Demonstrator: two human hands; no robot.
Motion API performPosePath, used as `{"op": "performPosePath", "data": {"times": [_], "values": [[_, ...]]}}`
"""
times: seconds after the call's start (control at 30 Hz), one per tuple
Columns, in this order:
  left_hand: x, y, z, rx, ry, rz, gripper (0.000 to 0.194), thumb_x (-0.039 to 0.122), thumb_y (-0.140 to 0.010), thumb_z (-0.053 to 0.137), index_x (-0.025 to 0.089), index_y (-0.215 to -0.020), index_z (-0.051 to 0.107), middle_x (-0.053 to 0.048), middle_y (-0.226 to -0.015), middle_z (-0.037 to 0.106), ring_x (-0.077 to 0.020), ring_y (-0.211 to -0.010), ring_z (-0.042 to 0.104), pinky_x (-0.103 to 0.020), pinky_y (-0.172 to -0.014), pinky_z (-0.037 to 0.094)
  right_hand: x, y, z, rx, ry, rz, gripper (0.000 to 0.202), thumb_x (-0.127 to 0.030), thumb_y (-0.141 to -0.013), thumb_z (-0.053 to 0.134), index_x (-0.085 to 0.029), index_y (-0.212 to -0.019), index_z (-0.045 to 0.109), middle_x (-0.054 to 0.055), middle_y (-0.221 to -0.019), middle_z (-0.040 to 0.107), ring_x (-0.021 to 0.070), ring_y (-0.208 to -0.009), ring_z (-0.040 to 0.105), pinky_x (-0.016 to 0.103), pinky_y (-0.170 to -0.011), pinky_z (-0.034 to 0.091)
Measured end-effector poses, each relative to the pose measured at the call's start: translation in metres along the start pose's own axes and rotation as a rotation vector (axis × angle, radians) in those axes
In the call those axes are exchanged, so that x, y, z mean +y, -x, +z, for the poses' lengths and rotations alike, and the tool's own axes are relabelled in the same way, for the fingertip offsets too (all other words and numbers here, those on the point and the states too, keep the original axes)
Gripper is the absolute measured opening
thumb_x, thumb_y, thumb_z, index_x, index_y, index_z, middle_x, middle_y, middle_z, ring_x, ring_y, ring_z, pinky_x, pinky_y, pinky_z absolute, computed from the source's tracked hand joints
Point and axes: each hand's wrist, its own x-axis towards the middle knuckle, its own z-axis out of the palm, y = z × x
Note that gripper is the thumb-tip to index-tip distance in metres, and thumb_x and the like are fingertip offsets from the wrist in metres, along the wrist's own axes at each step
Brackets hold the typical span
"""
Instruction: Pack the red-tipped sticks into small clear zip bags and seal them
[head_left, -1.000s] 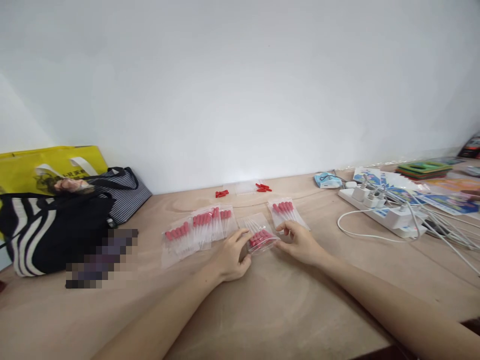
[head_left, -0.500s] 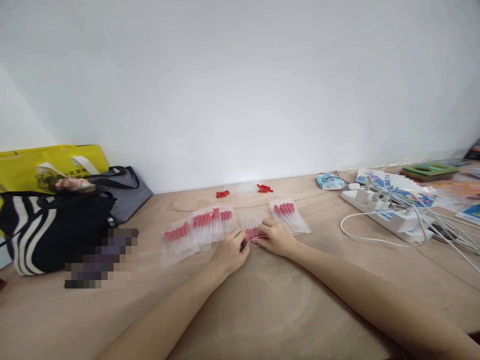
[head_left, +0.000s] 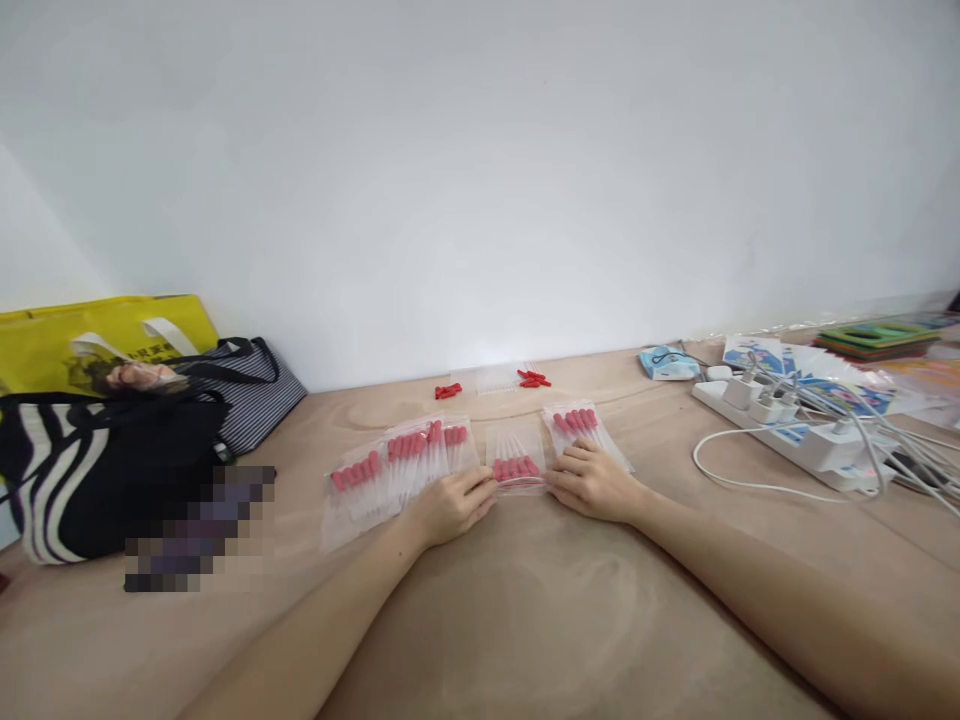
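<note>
Head view: the middle clear bag, filled with red-bulbed droppers, is laid flat on the desk, its bulbs toward the near edge. That edge is met at its left end by the fingertips of the left hand and at its right end by those of the right hand. The fingers of each hand are held close together; whether the plastic is pinched cannot be told. The middle bag is flanked by the overlapping filled bags at left and the single filled bag at right.
</note>
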Motion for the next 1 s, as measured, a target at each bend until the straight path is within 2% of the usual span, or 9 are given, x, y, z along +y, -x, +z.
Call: {"op": "performPosePath", "data": {"times": [0.17, 0.33, 0.53, 0.73, 0.87, 1.0], "values": [[-0.003, -0.005, 0.006, 0.061, -0.036, -0.008, 0.023, 0.020, -0.087, 0.036, 0.015, -0.094, 0.058, -0.008, -0.093, 0.061, -0.0157, -0.081, 0.062, -0.027, -0.070, 0.054, 0.002, -0.011, 0.010, 0.041, 0.097, -0.058, 0.029, -0.015, -0.086, 0.036, -0.016, -0.071, 0.060, 0.003, -0.060, 0.054, 0.0122, -0.060, 0.043, 0.030, -0.062, 0.027], [-0.007, -0.008, 0.009, 0.063, -0.051, -0.067, 0.026, 0.016, -0.087, 0.034, 0.015, -0.090, 0.060, -0.008, -0.088, 0.062, -0.0155, -0.078, 0.062, -0.028, -0.069, 0.054, 0.006, -0.009, 0.013, 0.071, 0.051, 0.000, 0.030, -0.016, -0.087, 0.036, -0.017, -0.070, 0.060, 0.003, -0.060, 0.053, 0.0117, -0.060, 0.043, 0.029, -0.064, 0.027], [-0.009, -0.008, 0.009, 0.075, -0.140, 0.015, 0.028, 0.013, -0.088, 0.034, 0.014, -0.080, 0.061, -0.006, -0.079, 0.064, -0.0145, -0.068, 0.061, -0.027, -0.058, 0.052, 0.005, -0.006, 0.010, 0.108, 0.075, 0.025, 0.026, -0.017, -0.086, 0.039, -0.017, -0.072, 0.061, 0.002, -0.063, 0.055, 0.0117, -0.062, 0.043, 0.029, -0.065, 0.029], [-0.009, -0.008, 0.008, 0.022, -0.102, 0.038, 0.032, 0.014, -0.089, 0.031, 0.015, -0.079, 0.061, -0.006, -0.076, 0.063, -0.0140, -0.069, 0.060, -0.028, -0.062, 0.052, 0.005, -0.004, 0.010, 0.075, 0.105, -0.047, 0.027, -0.013, -0.087, 0.035, -0.018, -0.075, 0.059, 0.001, -0.061, 0.053, 0.0114, -0.061, 0.042, 0.029, -0.066, 0.029], [-0.010, -0.009, 0.009, -0.002, -0.107, 0.049, 0.034, 0.015, -0.089, 0.030, 0.015, -0.076, 0.061, -0.006, -0.076, 0.063, -0.0135, -0.068, 0.059, -0.028, -0.062, 0.051, 0.004, -0.005, 0.009, 0.088, 0.102, -0.059, 0.029, -0.011, -0.086, 0.033, -0.018, -0.071, 0.058, 0.000, -0.059, 0.051, 0.0106, -0.059, 0.041, 0.030, -0.067, 0.029], [-0.008, -0.010, 0.008, 0.038, -0.190, 0.086, 0.030, 0.015, -0.087, 0.034, 0.015, -0.073, 0.061, -0.005, -0.075, 0.064, -0.0132, -0.067, 0.059, -0.026, -0.061, 0.051, 0.004, -0.007, 0.009, 0.131, 0.145, -0.063, 0.027, -0.009, -0.084, 0.036, -0.017, -0.070, 0.058, 0.000, -0.057, 0.051, 0.0105, -0.057, 0.041, 0.030, -0.068, 0.029]]}}
